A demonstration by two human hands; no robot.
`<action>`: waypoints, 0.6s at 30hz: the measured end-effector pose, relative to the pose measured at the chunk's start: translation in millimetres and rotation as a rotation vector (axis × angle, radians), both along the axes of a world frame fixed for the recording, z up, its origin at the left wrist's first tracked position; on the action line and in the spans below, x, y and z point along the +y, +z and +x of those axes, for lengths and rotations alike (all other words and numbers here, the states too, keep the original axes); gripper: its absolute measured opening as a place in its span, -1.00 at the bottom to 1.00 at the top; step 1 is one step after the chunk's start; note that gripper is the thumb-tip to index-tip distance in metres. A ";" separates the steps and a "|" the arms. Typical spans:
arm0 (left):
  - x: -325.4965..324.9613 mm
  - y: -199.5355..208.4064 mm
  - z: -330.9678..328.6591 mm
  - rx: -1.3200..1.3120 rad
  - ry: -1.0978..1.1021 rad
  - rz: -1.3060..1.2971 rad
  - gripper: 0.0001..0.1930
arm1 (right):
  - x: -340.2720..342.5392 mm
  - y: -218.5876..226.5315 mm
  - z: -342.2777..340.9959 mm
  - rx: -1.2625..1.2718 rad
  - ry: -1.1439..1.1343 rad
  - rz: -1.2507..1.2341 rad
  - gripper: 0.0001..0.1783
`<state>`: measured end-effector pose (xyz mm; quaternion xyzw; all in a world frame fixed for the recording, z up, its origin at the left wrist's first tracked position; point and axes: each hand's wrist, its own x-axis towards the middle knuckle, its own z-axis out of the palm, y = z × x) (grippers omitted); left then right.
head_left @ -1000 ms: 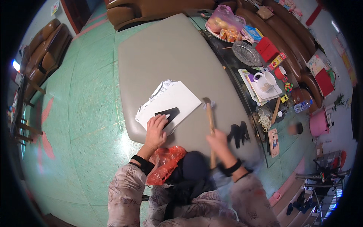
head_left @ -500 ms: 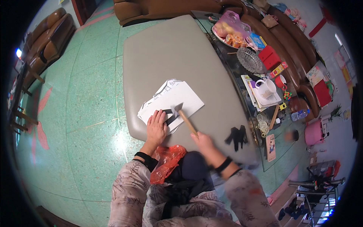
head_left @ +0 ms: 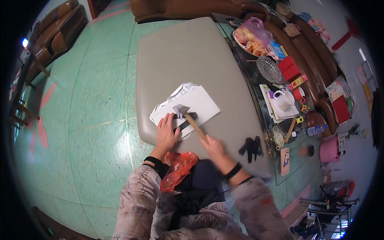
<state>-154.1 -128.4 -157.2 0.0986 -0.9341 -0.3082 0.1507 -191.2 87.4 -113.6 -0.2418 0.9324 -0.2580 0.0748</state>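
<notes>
My right hand is closed round the wooden handle of a hammer. The hammer's metal head is over a black strip, which looks folded into two lengths; I cannot tell if they touch. Beneath them lies a stack of white paper or card with uneven sheets at its far left edge. My left hand rests flat on the stack, fingers stretched out at the strip's left end, partly covering it. Close to my lap, a crumpled red plastic bag sits below my left wrist.
The stack lies on a grey padded bench. A black glove is at its right front. Along the right stands a glass table with a white mug, a glass bowl, string and a bottle.
The hammer head has shifted slightly left and away from me, toward my left fingertips. My left hand stays flat on the stack. The whole view has shifted a little.
</notes>
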 end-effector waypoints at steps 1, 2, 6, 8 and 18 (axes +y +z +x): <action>0.8 0.7 -0.4 -0.015 0.002 -0.002 -0.36 | -2.0 -7.7 -0.6 0.002 -0.003 0.040 -0.56; -0.5 0.0 0.7 -0.015 -0.001 -0.005 -0.36 | -7.4 -4.8 -0.7 0.006 -0.005 0.074 -0.55; -2.6 -3.5 2.8 0.008 -0.009 -0.011 -0.35 | -7.4 9.9 -7.8 -0.070 -0.104 -0.031 -0.53; -1.0 -6.5 3.2 0.011 -0.009 -0.008 -0.35 | 8.9 6.6 0.7 -0.087 -0.192 -0.190 -0.52; -7.7 -6.0 2.8 -0.026 -0.092 -0.007 -0.30 | 30.5 -4.3 13.1 -0.048 -0.133 0.079 -0.51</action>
